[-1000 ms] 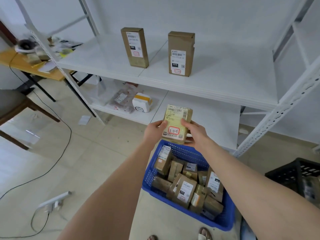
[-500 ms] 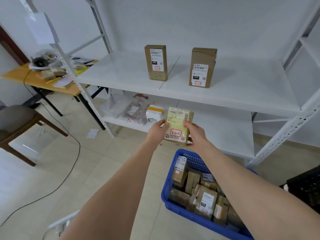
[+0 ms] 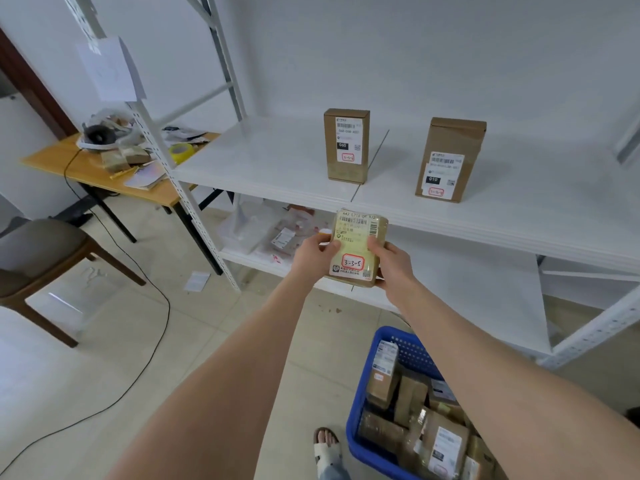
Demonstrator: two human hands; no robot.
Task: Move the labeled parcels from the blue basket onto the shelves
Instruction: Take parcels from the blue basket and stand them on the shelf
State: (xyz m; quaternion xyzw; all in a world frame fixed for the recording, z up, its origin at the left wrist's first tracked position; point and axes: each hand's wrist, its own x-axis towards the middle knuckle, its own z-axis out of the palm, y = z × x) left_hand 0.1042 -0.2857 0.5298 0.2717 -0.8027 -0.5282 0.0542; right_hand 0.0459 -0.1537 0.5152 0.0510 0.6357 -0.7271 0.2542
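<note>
1. Below the upper shelf (image 3: 277, 168) edge: parcel (image 3: 358, 247), my left hand (image 3: 313, 254) and right hand (image 3: 389, 263) clasping its sides.
2. Risk: taped wrap looks slick; I could drop it.
3. Risk: nudging standing boxes (image 3: 346, 145) over.

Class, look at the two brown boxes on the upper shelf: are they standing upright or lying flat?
Upright. The left box and right box each stand on a short end on the shelf, labels facing outward, apart from each other.
</note>
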